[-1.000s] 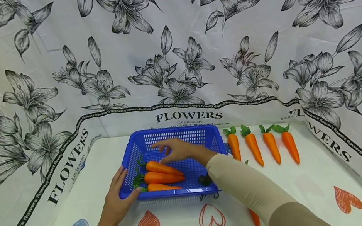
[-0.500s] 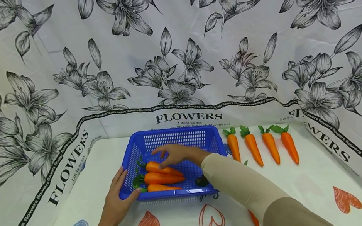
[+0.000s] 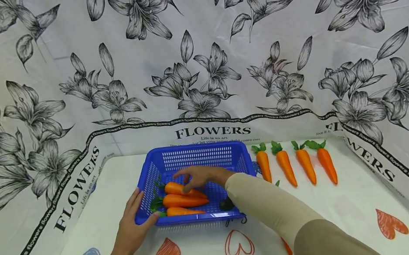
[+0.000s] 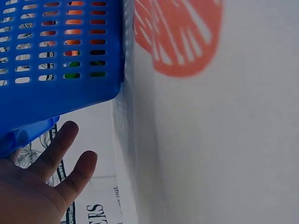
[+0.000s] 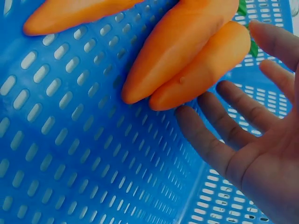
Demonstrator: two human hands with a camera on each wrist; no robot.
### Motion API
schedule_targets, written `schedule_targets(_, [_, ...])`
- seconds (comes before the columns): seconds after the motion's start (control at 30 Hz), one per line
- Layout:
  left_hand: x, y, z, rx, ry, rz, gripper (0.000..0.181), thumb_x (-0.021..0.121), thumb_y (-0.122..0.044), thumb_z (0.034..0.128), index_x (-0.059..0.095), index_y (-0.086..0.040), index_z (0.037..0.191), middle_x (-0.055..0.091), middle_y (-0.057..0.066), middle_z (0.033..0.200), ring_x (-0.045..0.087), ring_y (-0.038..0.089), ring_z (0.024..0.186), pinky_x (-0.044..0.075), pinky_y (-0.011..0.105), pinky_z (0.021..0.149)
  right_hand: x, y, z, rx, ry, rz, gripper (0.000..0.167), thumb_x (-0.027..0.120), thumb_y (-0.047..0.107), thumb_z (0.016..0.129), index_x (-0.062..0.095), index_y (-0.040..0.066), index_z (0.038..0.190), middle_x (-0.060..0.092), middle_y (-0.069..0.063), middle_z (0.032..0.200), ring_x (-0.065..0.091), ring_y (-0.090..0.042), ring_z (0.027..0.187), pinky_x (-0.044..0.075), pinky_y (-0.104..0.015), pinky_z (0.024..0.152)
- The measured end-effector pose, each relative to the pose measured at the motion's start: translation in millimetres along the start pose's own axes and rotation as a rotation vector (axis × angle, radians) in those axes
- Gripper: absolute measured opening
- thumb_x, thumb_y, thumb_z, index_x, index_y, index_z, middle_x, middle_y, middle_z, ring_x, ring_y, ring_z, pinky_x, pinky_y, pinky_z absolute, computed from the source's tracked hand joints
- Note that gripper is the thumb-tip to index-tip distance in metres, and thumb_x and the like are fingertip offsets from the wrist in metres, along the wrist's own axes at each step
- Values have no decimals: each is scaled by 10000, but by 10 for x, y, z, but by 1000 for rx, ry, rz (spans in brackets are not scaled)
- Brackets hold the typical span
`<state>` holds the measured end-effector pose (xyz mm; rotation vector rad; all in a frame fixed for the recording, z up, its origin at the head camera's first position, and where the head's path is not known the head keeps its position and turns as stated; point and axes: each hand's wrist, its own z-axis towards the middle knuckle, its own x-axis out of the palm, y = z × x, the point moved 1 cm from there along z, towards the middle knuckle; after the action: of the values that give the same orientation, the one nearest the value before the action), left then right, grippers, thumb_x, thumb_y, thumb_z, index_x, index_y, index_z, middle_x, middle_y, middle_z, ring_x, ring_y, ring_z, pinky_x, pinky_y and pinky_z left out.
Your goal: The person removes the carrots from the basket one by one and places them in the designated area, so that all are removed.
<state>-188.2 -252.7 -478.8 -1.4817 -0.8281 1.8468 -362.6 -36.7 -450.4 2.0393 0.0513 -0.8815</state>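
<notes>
Inside the blue plastic basket point(image 3: 198, 217) lie a front carrot point(image 3: 185, 211), a middle carrot point(image 3: 183, 200) and a rear carrot point(image 3: 174, 188), green tops to the left. My right hand point(image 3: 201, 175) reaches in over the rear carrot. In the right wrist view its fingers point(image 5: 205, 133) are extended along that carrot's side, with the thumb near its top end; whether they press on it I cannot tell. My left hand point(image 3: 135, 219) rests at the basket's front left corner, thumb over the rim. In the left wrist view two of its fingers point(image 4: 79, 172) stick out straight, off the basket wall.
Right of the basket, several carrots point(image 3: 305, 167) lie in a row on the white table cover. Another carrot point(image 3: 287, 247) is mostly hidden under my right forearm. A dark wrist camera point(image 3: 225, 204) shows at the right sleeve. A flower-print curtain point(image 3: 197, 75) stands behind.
My right hand has shifted slightly down toward the rear carrot, and its forearm has moved a little left. The left hand, basket and carrots stay in place.
</notes>
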Motion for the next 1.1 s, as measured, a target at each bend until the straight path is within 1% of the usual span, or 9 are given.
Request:
schedule_targets(0.23, [19,8,-2,5,-14,2,825,704,-383,853,290,-165,1532,142,15,1595,199,447,1389,332,656,956,38,-34,36,28,15,-4,596,735,237,872,496,293,1415,601,-97,1165,616,-200,894,559,-359,741])
schedule_targets(0.43, [20,18,-7,5,-16,0,829,707,-374,852,288,-156,1533,142,17,1595,196,448,1390,327,657,960,51,-6,14,26,26,-28,565,727,196,879,518,293,1395,611,-104,1169,623,-191,872,567,-340,686])
schedule_targets(0.53, [18,20,-8,6,-16,-1,832,704,-387,851,288,-154,1533,142,19,1595,194,449,1390,323,660,961,58,-6,14,36,22,-38,550,722,157,880,535,291,1379,621,-96,1141,628,-188,849,568,-325,661])
schedule_targets(0.7, [19,17,-16,-1,-8,-6,835,696,-412,854,284,-157,1534,135,16,1597,190,448,1391,321,662,962,66,-22,25,69,13,-86,548,716,119,879,550,296,1371,627,-81,1074,626,-188,824,566,-312,672])
schedule_targets(0.8, [23,12,-24,-5,-10,-6,827,700,-391,853,288,-161,1533,135,10,1597,190,447,1392,328,656,959,67,-37,33,78,11,-121,545,712,122,882,552,299,1372,628,-71,1054,627,-182,816,564,-302,679])
schedule_targets(0.97, [25,3,-29,-2,-19,-8,821,709,-365,846,298,-171,1530,143,3,1595,198,449,1390,342,642,953,61,-50,37,68,0,-161,533,715,131,878,565,307,1359,634,-53,1056,618,-173,824,553,-300,711])
schedule_targets(1.1, [19,16,-19,8,-21,-1,822,708,-370,848,295,-177,1532,146,2,1594,201,443,1390,328,648,965,43,-48,24,61,-15,-165,537,719,116,867,575,297,1351,642,-55,1071,614,-171,840,548,-299,718])
